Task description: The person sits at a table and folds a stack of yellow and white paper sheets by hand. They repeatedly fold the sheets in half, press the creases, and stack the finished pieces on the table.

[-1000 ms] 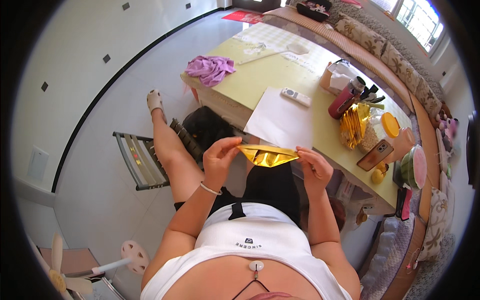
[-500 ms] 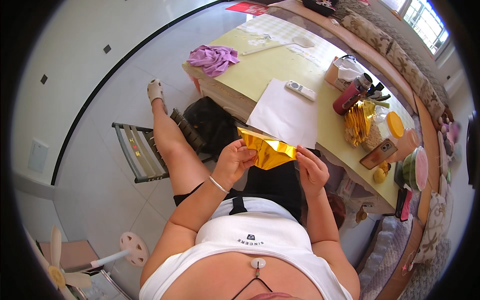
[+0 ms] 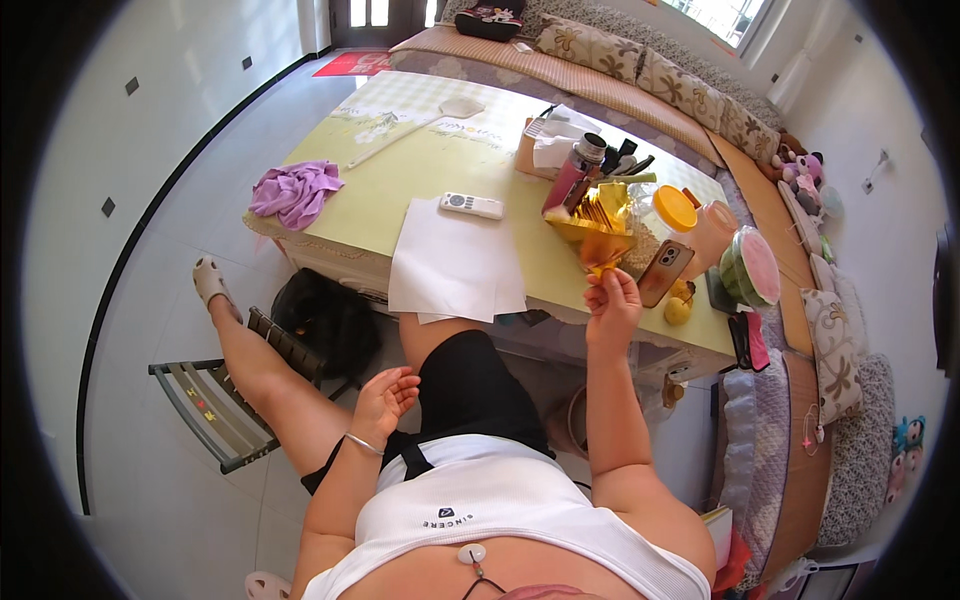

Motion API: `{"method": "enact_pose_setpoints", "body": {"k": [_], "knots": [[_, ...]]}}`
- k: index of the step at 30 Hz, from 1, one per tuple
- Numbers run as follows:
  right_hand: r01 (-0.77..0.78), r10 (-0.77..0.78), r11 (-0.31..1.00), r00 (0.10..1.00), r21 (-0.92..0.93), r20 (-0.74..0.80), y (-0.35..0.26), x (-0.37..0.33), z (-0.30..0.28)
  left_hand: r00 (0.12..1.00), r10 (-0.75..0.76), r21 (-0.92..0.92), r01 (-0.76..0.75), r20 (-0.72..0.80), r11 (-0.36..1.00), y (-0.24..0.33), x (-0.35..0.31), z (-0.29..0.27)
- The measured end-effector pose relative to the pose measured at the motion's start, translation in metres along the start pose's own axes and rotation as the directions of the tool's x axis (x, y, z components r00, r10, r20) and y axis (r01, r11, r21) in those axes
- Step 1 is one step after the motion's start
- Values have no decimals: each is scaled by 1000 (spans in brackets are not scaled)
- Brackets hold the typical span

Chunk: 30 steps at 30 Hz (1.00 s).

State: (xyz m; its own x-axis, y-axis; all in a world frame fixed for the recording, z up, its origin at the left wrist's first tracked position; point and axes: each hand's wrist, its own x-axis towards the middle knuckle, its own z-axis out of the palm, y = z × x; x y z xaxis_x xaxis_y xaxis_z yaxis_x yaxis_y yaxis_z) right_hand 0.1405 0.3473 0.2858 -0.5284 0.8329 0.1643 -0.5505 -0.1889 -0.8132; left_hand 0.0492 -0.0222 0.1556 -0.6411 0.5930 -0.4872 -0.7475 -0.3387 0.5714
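My right hand [image 3: 613, 308] reaches over the table's near edge and pinches the lower corner of a shiny gold foil pouch [image 3: 588, 242]. The pouch hangs in front of a stack of similar gold pouches [image 3: 608, 203], partly covering it. Above my lap, my left hand [image 3: 387, 402] is apart from everything, its fingers loosely bent with nothing in them. Just right of the held pouch, a phone [image 3: 665, 275] leans by a clear jar with a yellow lid [image 3: 673, 208]. Nearer my right hand lies a small round yellow thing [image 3: 678, 309].
White paper sheets [image 3: 440, 265] lie under a remote control [image 3: 472, 206]. A pink bottle [image 3: 572, 185], a tissue box [image 3: 527, 150] and a watermelon-patterned container [image 3: 752, 268] crowd the right side. Purple cloth [image 3: 296, 194] and a white fly swatter [image 3: 420, 128] lie farther left. A folding stool [image 3: 215, 415] stands beside my leg.
My right hand has carried the gold pouch right and forward to the stack on the table. My left hand has let go of it and drawn back. The view has turned right.
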Motion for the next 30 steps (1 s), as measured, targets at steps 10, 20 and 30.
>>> {"method": "enact_pose_setpoints", "body": {"k": [10,20,30], "knots": [[69,3,876,989,-477,148,-62,82,4,995,-32,13,33,-98,999,-13,14,-27],[99,313,638,873,-763,375,-126,183,67,998,-48,229,56,-40,972,-9,9,-3],[531,-44,771,595,-351,802,-28,-11,111,717,518,-162,-506,466,847,83,-32,97]]}}
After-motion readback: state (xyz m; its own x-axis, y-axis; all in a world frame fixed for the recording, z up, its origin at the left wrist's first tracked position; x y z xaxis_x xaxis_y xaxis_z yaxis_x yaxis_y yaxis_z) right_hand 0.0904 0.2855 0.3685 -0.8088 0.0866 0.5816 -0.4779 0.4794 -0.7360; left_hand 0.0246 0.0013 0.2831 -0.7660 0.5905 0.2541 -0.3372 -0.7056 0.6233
